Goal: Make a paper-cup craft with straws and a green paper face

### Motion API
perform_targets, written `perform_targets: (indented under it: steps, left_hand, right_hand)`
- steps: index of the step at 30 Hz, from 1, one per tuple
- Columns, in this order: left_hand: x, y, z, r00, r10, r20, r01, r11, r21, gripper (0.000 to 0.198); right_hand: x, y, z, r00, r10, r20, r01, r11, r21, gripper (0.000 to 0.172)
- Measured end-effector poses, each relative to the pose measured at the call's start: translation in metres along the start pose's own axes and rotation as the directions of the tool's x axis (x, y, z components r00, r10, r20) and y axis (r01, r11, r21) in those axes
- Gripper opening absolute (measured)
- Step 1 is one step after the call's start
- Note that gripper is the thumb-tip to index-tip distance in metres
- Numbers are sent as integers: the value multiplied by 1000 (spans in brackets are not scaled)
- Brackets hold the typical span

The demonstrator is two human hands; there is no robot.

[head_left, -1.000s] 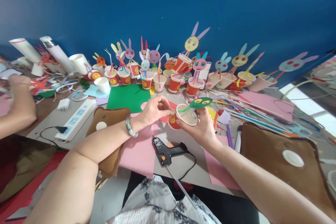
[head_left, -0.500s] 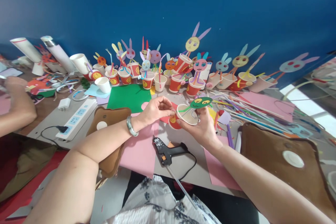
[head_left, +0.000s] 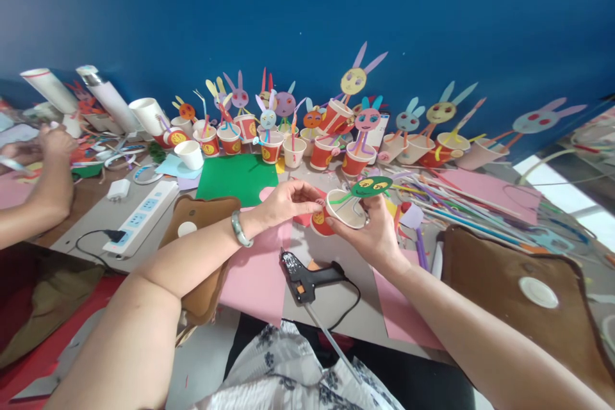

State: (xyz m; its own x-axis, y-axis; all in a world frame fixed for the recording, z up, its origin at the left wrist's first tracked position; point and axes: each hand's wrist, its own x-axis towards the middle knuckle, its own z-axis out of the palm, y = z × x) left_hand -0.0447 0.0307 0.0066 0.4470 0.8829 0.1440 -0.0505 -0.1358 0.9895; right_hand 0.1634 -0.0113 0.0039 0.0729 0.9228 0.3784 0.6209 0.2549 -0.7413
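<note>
Pinched at centre frame: red paper cup (head_left: 336,213), tilted, held from below by right hand (head_left: 372,234); left hand (head_left: 283,200) fingertips pressed on cup's left side. Green paper face (head_left: 369,186) on strip above rim. Black glue gun (head_left: 307,277) below on table (head_left: 346,314), near pink paper (head_left: 257,275).

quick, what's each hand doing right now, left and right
Left hand: closed, fingertips pinching the side of the red paper cup.
Right hand: closed, grip around the same cup from below.
</note>
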Motion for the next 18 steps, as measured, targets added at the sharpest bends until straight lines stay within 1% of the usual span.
perform_targets:
  steps: [4,10,15,18]
  left_hand:
    - [0,1,-2,1000,10,10,-11,998,69,30]
    - [2,0,-4,999,15,41,-21,990,139,27]
    - [1,1,-4,999,2,48,-9,988,151,25]
    - [2,2,-3,999,1,43,-7,991,136,27]
  right_hand:
    - [-1,2,1,1000,4,13,-3,1000,-8,68]
    - [-3,4,1,1000,15,22,-14,1000,-7,69]
    - [-4,3,1,999,-28,25,28,1000,6,66]
    - [-4,2,1,999,-8,31,8,1000,8,65]
